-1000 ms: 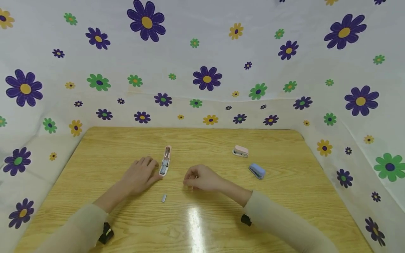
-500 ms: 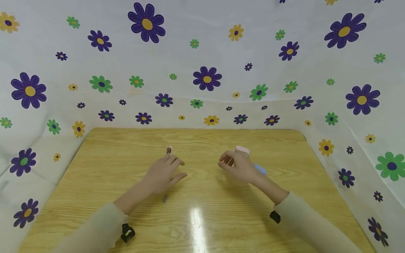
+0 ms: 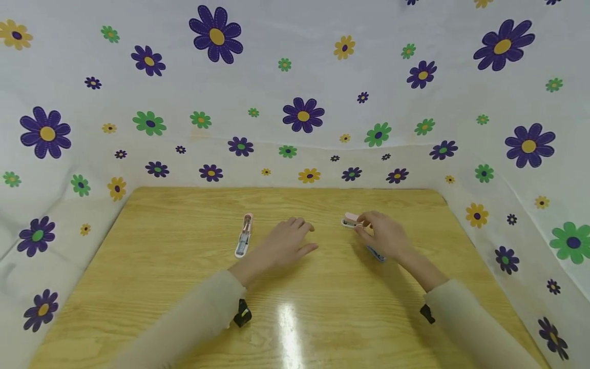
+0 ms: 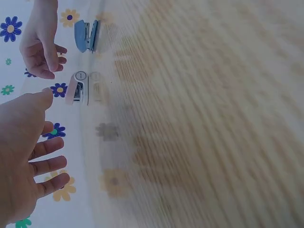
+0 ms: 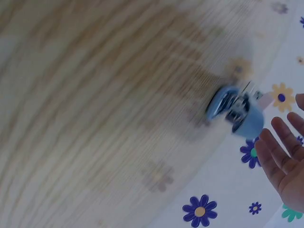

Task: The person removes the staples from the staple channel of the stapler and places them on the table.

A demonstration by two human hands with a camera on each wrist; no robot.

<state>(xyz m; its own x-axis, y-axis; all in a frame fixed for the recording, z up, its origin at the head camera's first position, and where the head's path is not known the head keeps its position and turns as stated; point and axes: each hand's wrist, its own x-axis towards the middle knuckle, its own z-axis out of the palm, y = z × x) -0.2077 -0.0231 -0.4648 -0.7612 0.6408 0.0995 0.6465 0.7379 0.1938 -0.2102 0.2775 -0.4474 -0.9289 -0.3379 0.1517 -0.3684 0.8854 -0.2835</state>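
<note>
My left hand (image 3: 281, 246) hovers over the middle of the table, fingers spread and holding nothing. To its left lies a stapler with its top swung fully back (image 3: 244, 236), pink and white with metal inside. My right hand (image 3: 387, 236) is farther right, above the blue stapler (image 3: 375, 254) and partly covering it. Its fingertips overlap the end of a closed pink-and-white stapler (image 3: 351, 219) in the head view. In the left wrist view that hand is raised above both the pink stapler (image 4: 78, 89) and the blue stapler (image 4: 85, 38), with nothing in its fingers.
The wooden table (image 3: 184, 215) ends at the back and sides against a white cloth (image 3: 258, 82) printed with flowers. Black wrist devices (image 3: 242, 313) hang below both sleeves.
From beside the opened stapler, my left hand has moved right. My right hand has travelled right and back to the two closed staplers. A small grey staple strip is now hidden under the left arm.
</note>
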